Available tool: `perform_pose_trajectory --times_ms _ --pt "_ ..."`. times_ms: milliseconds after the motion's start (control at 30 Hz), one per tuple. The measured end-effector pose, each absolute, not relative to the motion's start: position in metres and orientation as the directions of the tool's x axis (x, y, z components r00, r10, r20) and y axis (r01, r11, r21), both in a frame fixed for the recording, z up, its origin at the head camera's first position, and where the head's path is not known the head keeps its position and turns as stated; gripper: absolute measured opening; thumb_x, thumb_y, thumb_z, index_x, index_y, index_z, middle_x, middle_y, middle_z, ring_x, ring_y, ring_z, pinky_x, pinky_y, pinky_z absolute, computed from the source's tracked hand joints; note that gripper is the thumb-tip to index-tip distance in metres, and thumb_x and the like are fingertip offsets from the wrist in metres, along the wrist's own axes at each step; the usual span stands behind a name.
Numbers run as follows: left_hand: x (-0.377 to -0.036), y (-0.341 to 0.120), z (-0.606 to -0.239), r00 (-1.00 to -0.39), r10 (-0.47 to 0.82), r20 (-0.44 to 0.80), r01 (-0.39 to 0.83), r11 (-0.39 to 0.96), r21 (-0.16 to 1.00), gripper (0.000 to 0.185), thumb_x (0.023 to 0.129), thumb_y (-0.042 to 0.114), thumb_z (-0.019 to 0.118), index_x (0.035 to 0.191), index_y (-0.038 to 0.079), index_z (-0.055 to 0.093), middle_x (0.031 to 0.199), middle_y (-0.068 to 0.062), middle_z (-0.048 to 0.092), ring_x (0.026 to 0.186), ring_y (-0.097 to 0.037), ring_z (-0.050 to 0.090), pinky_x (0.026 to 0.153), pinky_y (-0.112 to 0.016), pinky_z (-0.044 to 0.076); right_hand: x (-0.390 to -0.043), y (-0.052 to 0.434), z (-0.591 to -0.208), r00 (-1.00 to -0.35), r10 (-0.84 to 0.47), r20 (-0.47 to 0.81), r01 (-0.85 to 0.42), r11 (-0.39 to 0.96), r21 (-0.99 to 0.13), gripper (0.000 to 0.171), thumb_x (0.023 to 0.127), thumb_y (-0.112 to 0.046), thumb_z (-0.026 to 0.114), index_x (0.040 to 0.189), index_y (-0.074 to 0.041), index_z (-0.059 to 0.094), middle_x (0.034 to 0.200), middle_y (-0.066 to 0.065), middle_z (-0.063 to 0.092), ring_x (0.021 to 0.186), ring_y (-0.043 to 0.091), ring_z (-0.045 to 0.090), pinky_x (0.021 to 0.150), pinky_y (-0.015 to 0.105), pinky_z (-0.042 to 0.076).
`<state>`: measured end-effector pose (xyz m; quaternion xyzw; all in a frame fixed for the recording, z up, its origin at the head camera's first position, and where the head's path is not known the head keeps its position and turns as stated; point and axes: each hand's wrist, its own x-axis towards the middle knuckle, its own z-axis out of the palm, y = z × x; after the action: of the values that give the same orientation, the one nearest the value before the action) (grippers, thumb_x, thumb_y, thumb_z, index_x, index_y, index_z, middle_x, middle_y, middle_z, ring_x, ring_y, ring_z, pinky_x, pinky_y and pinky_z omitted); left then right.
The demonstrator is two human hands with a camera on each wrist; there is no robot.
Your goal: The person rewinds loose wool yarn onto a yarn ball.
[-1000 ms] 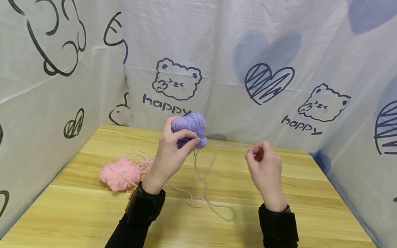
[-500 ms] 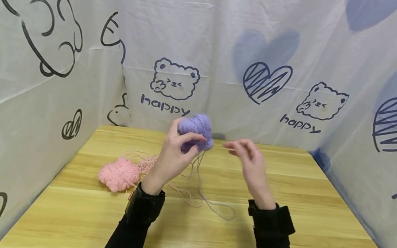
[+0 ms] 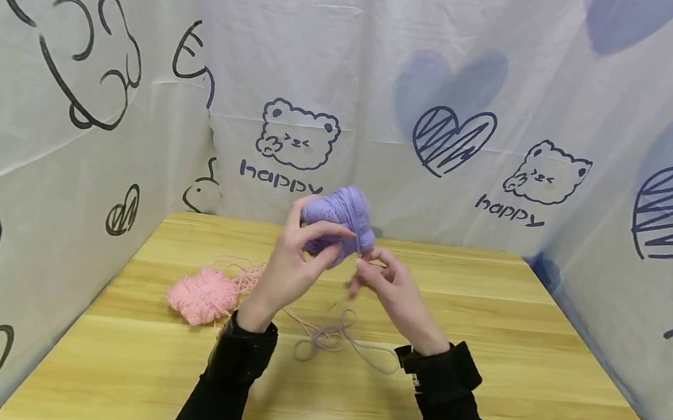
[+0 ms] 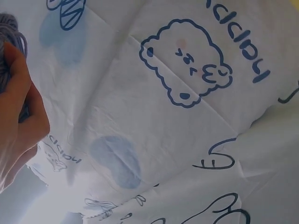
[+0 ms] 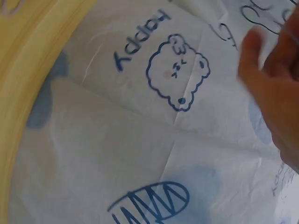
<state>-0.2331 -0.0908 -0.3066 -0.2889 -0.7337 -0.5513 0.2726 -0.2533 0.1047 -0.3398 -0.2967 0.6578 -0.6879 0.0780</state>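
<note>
At the middle of the head view, the left hand (image 3: pixel 285 262) holds the purple yarn ball (image 3: pixel 336 211), fingers curled round it; the right hand (image 3: pixel 392 288), just lower right, seems to pinch its strand (image 3: pixel 359 244) between thumb and finger. A light, even pull would likely wrap best, keeping loose loops (image 3: pixel 317 335) below clear of the pink yarn (image 3: pixel 203 296).

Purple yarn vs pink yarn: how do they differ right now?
Position: the purple yarn is held up in the left hand; the pink yarn lies on the table.
Winding: the purple yarn looks smoother, the pink yarn rougher.
Shared: both are bundles of wound strands.
</note>
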Motion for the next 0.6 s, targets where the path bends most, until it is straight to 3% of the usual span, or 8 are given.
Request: perform_pose_trajectory --times_ms 67,167,300,467,600 --pt "-0.233 -0.093 -0.304 -0.702 0.12 0.702 0.711 0.167 0.683 0.022 0.085 -0.004 0.064 0.104 0.006 0.068 0.138 -0.012 0.034 0.119 -0.024 0.045 0.087 -0.037 0.057 -0.253 0.109 -0.337 -0.772 -0.548 0.321 -0.257 -0.192 -0.947 0.014 0.102 -0.019 0.047 0.101 -0.008 0.055 0.067 -0.002 0.053 0.06 0.01 0.05 0.068 0.024 0.049" --pt "-0.233 -0.096 -0.301 -0.733 0.129 0.668 0.679 0.086 0.729 0.034 0.087 -0.003 0.063 0.12 0.008 0.059 0.138 -0.011 0.034 0.12 -0.027 0.047 0.087 -0.038 0.057 -0.251 0.114 -0.334 -0.749 -0.58 0.32 -0.237 -0.216 -0.947 0.018 0.102 -0.018 0.046 0.097 -0.007 0.06 0.062 -0.004 0.038 0.051 0.01 0.033 0.048 0.025 0.03" --pt "-0.231 -0.097 -0.299 -0.764 0.17 0.623 0.63 -0.013 0.776 0.057 0.088 -0.003 0.062 0.139 0.015 0.041 0.143 -0.01 0.034 0.125 -0.03 0.046 0.094 -0.043 0.054 -0.252 0.114 -0.336 -0.747 -0.604 0.277 -0.24 -0.143 -0.96 0.017 0.101 -0.017 0.049 0.092 -0.008 0.061 0.059 -0.005 0.033 0.049 0.011 0.027 0.046 0.029 0.02" --pt "-0.229 -0.101 -0.297 -0.77 0.201 0.605 0.59 -0.136 0.796 0.062 0.087 -0.007 0.061 0.14 0.013 0.036 0.141 -0.01 0.038 0.123 -0.028 0.048 0.097 -0.042 0.052 -0.259 0.115 -0.341 -0.704 -0.649 0.289 -0.261 -0.142 -0.955 0.019 0.101 -0.015 0.047 0.083 -0.012 0.051 0.061 -0.005 0.032 0.051 0.014 0.025 0.047 0.031 0.018" --pt "-0.226 -0.105 -0.296 -0.771 0.224 0.597 0.564 -0.195 0.802 0.066 0.084 -0.009 0.061 0.141 0.012 0.035 0.137 -0.014 0.042 0.119 -0.028 0.051 0.097 -0.041 0.052 -0.262 0.122 -0.342 -0.7 -0.65 0.295 -0.257 -0.157 -0.954 0.015 0.101 -0.014 0.047 0.09 -0.014 0.057 0.061 -0.005 0.031 0.051 0.013 0.024 0.049 0.031 0.017"
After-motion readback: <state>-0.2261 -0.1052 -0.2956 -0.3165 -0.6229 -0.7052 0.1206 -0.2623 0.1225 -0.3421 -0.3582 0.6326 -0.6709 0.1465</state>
